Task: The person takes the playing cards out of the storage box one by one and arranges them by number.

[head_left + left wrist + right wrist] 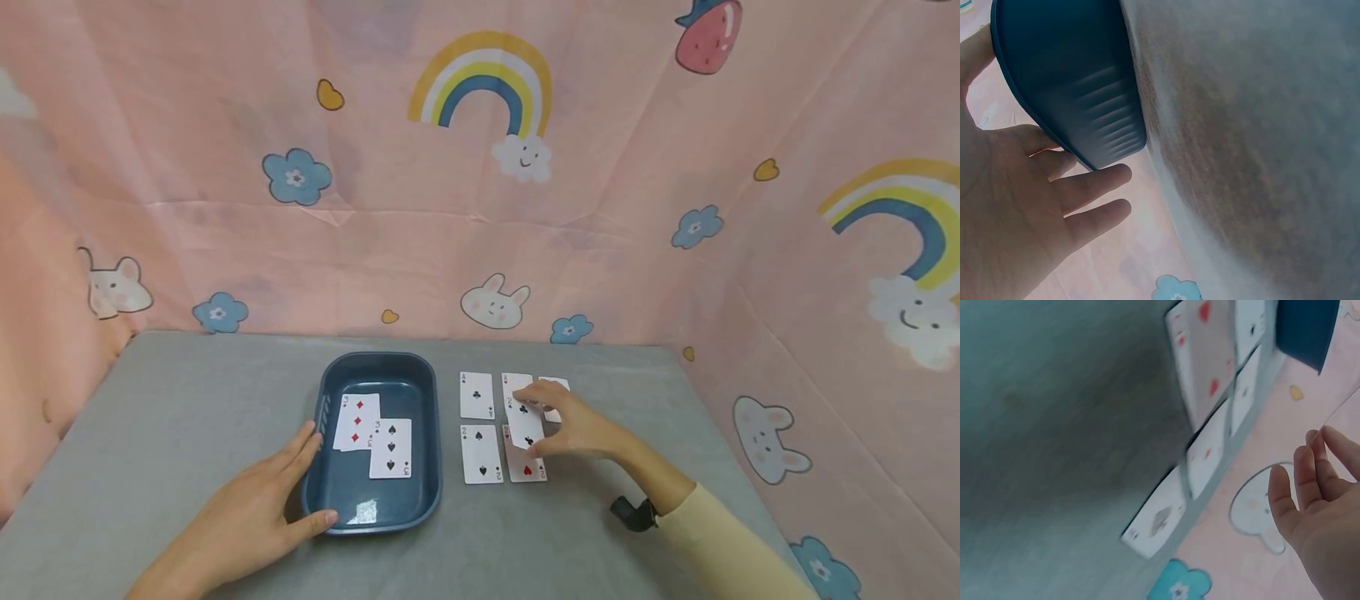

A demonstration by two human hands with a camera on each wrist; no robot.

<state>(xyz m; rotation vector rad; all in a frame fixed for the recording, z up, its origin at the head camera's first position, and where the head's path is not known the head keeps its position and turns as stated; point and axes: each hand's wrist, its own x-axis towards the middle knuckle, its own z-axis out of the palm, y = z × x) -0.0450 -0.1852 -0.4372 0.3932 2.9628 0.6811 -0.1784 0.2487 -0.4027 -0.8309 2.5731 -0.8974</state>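
My right hand [573, 423] pinches a two of clubs [527, 425] between thumb and fingers, above the table cards; the right wrist view shows this card nearly edge-on. Under it lies a partly covered two of hearts [527, 471], with a two of spades [482, 454] to its left. Behind these are an ace of clubs [476, 396], a red ace [516, 382] and a card [555, 385] partly hidden by my fingers. My left hand [251, 504] rests against the left side of a blue tray [378, 512], its fingers mostly straight and its thumb at the near rim.
Inside the tray, a three of spades [391, 450] overlaps a three of diamonds [357, 421], with another card edge showing beneath. A grey cloth covers the table [555, 542]. Behind and to the right hangs a pink printed curtain [375, 250].
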